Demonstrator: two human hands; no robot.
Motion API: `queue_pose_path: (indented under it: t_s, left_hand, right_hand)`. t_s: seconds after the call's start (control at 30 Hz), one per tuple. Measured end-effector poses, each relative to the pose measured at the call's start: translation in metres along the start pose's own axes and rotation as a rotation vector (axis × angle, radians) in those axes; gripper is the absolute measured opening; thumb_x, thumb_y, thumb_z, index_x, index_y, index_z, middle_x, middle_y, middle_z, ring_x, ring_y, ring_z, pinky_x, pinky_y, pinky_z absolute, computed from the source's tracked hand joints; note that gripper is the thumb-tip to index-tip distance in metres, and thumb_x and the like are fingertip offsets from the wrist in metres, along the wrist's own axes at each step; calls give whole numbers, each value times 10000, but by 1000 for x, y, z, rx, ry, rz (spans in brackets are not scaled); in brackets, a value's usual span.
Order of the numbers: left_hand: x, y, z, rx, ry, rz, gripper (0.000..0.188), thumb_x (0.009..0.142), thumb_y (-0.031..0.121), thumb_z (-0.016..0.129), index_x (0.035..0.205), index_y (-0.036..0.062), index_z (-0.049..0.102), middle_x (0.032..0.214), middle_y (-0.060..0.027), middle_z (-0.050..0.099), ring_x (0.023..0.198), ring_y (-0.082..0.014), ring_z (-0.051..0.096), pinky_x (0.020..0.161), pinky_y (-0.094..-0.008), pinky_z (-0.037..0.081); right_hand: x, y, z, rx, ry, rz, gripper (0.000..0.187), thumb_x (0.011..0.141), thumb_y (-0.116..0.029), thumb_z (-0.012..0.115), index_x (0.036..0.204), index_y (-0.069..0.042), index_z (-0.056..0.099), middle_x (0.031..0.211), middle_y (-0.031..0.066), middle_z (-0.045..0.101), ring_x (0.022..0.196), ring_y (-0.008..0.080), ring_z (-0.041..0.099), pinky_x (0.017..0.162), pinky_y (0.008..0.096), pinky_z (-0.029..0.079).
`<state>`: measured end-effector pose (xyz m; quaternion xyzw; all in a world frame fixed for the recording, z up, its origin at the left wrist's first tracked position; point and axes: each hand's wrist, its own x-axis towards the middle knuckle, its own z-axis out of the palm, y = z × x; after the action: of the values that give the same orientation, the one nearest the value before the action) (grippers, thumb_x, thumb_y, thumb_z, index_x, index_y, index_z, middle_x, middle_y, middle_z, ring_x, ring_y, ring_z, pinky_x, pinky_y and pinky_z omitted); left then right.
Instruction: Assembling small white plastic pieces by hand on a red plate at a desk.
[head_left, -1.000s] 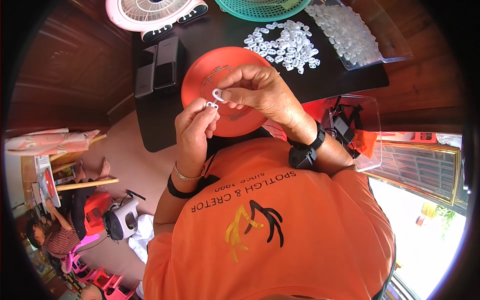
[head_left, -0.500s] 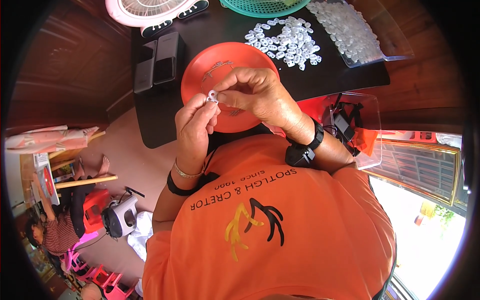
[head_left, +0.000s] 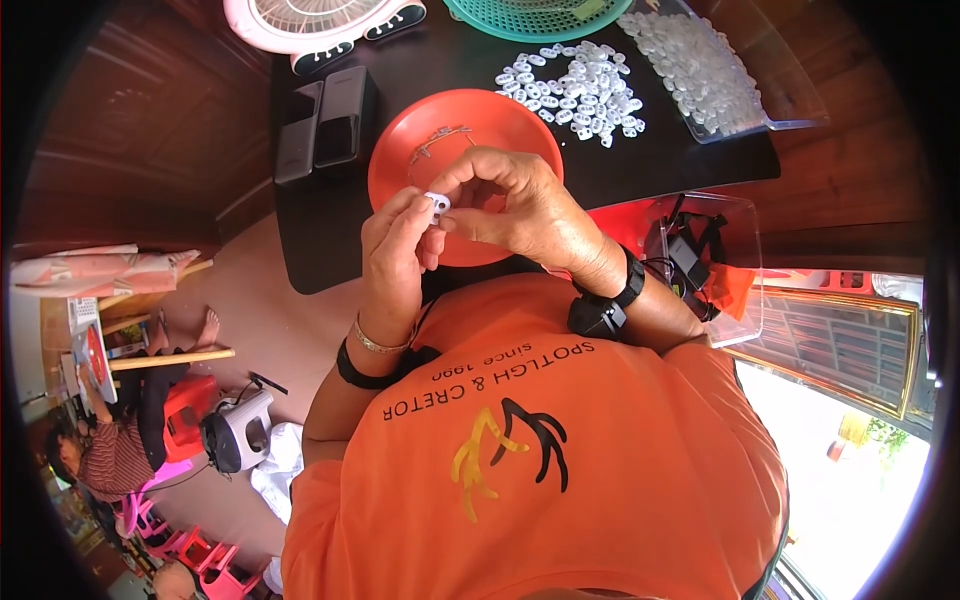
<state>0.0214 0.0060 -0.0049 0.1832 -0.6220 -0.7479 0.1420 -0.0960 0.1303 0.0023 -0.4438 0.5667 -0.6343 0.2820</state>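
A small white plastic piece with holes (head_left: 438, 207) is pinched between the thumb and fingers of my left hand (head_left: 398, 245). My right hand (head_left: 510, 205) meets it from the other side, its index fingertip at the upper edge and its thumb at the lower edge. Both hands are over a red-orange plastic bowl (head_left: 400, 130). Inside the bowl lie several thin, small greyish pieces (head_left: 440, 138), too fine to make out. A pile of similar white pieces (head_left: 590, 95) is spread on the dark table (head_left: 690, 165) behind my right hand.
A clear tray of translucent pieces (head_left: 700, 80) stands at the far right, beside a green basket (head_left: 540, 18). Dark boxes (head_left: 340, 115) and a pink fan (head_left: 310, 20) are at the left. A clear bin (head_left: 740, 230) is right of me. Another person (head_left: 110, 460) is at the far left.
The white piece has turned between my fingers, its holed face showing more now. My right index finger and thumb have spread slightly apart around it.
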Motion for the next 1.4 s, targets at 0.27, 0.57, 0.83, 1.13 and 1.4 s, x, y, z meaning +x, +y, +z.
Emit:
queue_pose_path:
  t_s: [0.27, 0.57, 0.83, 1.13, 1.4]
  left_hand:
    - [-3, 4, 13, 20, 130, 45, 298, 939, 260, 457, 867, -1, 580, 628, -28, 547, 496, -71, 448, 463, -191, 309]
    - [0, -6, 6, -60, 30, 89, 301, 929, 243, 453, 851, -10, 595, 650, -58, 606, 517, -95, 520, 489, -203, 387]
    - [-1, -7, 9, -43, 40, 88, 298, 943, 197, 419, 876, -33, 597, 647, -71, 595, 494, -108, 512, 452, -206, 371]
    - [1, 3, 11, -34, -33, 68, 319, 939, 210, 420, 822, -19, 608, 644, -57, 588, 498, -98, 511, 454, -203, 363]
    - [-2, 6, 1, 0, -12, 98, 304, 927, 235, 438, 831, 13, 622, 650, -32, 570, 534, -81, 498, 486, -194, 354]
  right_hand:
    - [1, -3, 12, -558, 126, -304, 388, 678, -88, 816, 1009, -32, 621, 899, 94, 639, 789, 193, 659, 661, 290, 544]
    - [-1, 1, 13, -607, 168, -377, 239, 763, -70, 727, 969, -20, 617, 753, 92, 649, 640, 228, 666, 563, 293, 536]
    - [-4, 2, 10, -606, 167, -376, 177, 753, -43, 705, 916, -21, 642, 749, 99, 647, 645, 252, 659, 561, 318, 531]
    - [-5, -18, -15, -619, 175, -459, 183, 758, -84, 727, 924, -43, 663, 801, 89, 663, 712, 255, 665, 611, 326, 530]
    - [4, -125, -145, -1502, 846, -243, 438, 746, -116, 702, 1158, -9, 602, 1146, 174, 612, 1059, 338, 577, 883, 394, 479]
